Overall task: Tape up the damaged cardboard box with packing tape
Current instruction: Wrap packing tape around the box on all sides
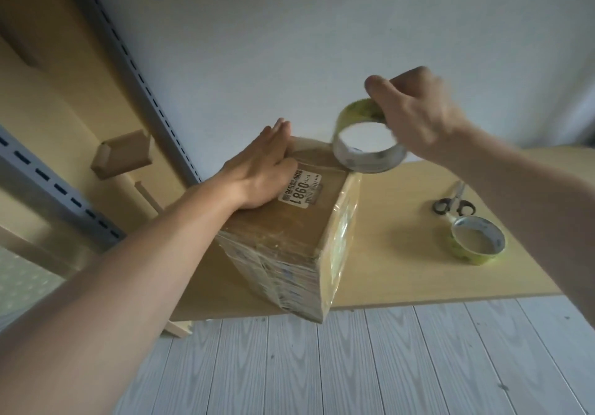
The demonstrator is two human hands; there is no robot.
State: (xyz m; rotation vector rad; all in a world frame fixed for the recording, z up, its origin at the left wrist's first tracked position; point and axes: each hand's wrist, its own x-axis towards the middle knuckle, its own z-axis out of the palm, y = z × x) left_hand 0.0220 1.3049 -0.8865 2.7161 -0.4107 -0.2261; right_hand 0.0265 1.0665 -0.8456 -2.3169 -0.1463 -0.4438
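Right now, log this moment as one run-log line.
left grip: flat, pressing box top | right grip: holding tape roll at box's far edge | table: spare roll, scissors

One legible marking noted: the large black number "0981" on a white rectangular paper label (300, 193) stuck to the top face of the brown tape-wrapped cardboard box (289, 231). Smaller print and barcode lines on the same label are too blurred to read.
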